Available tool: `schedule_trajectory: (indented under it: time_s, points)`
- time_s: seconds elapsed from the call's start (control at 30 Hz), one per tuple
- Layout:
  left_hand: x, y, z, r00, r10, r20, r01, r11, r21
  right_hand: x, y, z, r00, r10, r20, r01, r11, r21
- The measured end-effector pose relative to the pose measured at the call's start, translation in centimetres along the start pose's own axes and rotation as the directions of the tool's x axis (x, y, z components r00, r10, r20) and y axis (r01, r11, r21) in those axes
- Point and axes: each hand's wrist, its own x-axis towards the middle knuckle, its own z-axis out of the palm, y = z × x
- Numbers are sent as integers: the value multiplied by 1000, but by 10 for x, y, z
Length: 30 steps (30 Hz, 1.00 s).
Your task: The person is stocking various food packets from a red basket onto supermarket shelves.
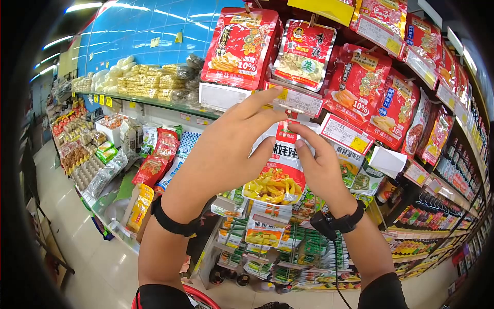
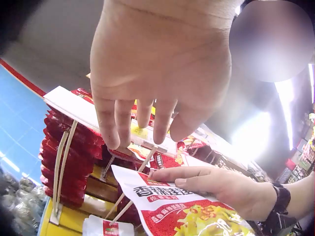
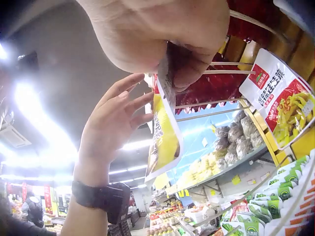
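A white and red packet with yellow vegetables on its front (image 1: 274, 186) hangs upright below a price label (image 1: 303, 102). My right hand (image 1: 323, 167) pinches this packet (image 3: 166, 142) near its top, thumb and fingers on either side. Above and to its left, my left hand (image 1: 226, 147) has its fingers extended over the label and the metal hook. In the left wrist view the left hand's fingers (image 2: 143, 120) point down beside the hook's end, holding nothing, with the right hand (image 2: 216, 189) lying along the packet's top edge.
Red packets (image 1: 242, 46) hang in rows above and to the right. More packets (image 1: 265, 230) hang below on hooks. On the left are a glass shelf with bagged noodles (image 1: 149, 82) and a low display with egg trays (image 1: 88, 174). Part of a red rim (image 1: 198, 296) shows at the bottom.
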Motion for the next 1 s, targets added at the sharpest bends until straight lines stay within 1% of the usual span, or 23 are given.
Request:
schedule_trajectory:
  time_s: [0.03, 0.13, 0.2, 0.23, 0.27, 0.33, 0.37, 0.43, 0.47, 0.5, 0.53, 0.6, 0.63, 0.73, 0.8, 0.83, 0.87, 0.9, 0.93, 1.0]
  points:
    - [-1, 0, -1, 1000, 6, -4, -6, 1000, 8, 0, -1, 0, 999, 34, 15, -34, 999, 3]
    - [-2, -3, 0, 1000, 24, -18, -24, 1000, 19, 2, 9, 1, 1000, 18, 16, -18, 1000, -1]
    - [-6, -5, 1, 999, 35, -22, -34, 999, 9, 5, 28, 1, 999, 33, 29, -30, 994, -109]
    - [-8, -4, 1, 1000, 18, -5, -18, 1000, -5, 8, 39, 0, 998, 43, 33, -37, 986, -163]
    - [-11, -2, 1, 1000, 3, 12, -3, 1000, -19, 13, 47, -3, 984, 144, 104, -116, 965, -236]
    - [-21, 2, 1, 997, -39, 62, 42, 998, -53, 18, 66, -12, 910, 355, 216, -252, 885, -391]
    - [-30, 5, 2, 993, -67, 94, 73, 995, -69, 14, 108, -12, 955, 208, 209, -96, 890, -445]
    - [-49, 14, 1, 985, -102, 138, 116, 989, -94, 10, 110, -24, 885, 329, 329, -174, 890, -422]
    - [-61, 17, -1, 981, -105, 162, 125, 985, -118, 9, 110, -27, 837, 381, 392, -210, 887, -412]
    - [-73, 20, -3, 977, -108, 186, 135, 981, -141, -3, 91, -32, 844, 383, 375, -186, 865, -465]
    - [-85, 23, -5, 971, -110, 211, 147, 975, -164, -10, 74, -38, 830, 363, 423, -145, 873, -465]
    - [-113, 30, -12, 949, -180, 259, 239, 946, -219, -22, 45, -50, 790, 327, 518, -65, 886, -459]
    - [-127, 33, -15, 934, -212, 286, 285, 927, -245, -29, 34, -56, 779, 320, 540, -62, 895, -441]
    - [-178, 39, -21, 872, -407, 272, 484, 799, -357, -53, 4, -78, 754, 313, 577, -69, 912, -405]
    - [-217, 43, -19, 777, -590, 220, 625, 680, -384, -69, -15, -90, 753, 316, 578, -72, 912, -404]
    - [-253, 42, -14, 676, -712, 189, 691, 524, -498, -77, -23, -96, 742, 329, 585, -104, 917, -384]
    - [-293, 40, -4, 550, -815, 180, 716, 349, -605, -84, -30, -102, 728, 343, 593, -137, 921, -365]
    - [-323, 40, 6, 459, -883, 100, 687, 281, -670, -92, -33, -108, 713, 358, 603, -169, 922, -347]
    - [-328, 48, 10, 305, -952, 35, 729, 210, -652, -101, -34, -115, 681, 346, 645, -161, 930, -329]
    - [-363, 52, 23, 174, -983, -59, 783, 175, -597, -121, -35, -127, 596, 322, 735, -156, 945, -288]
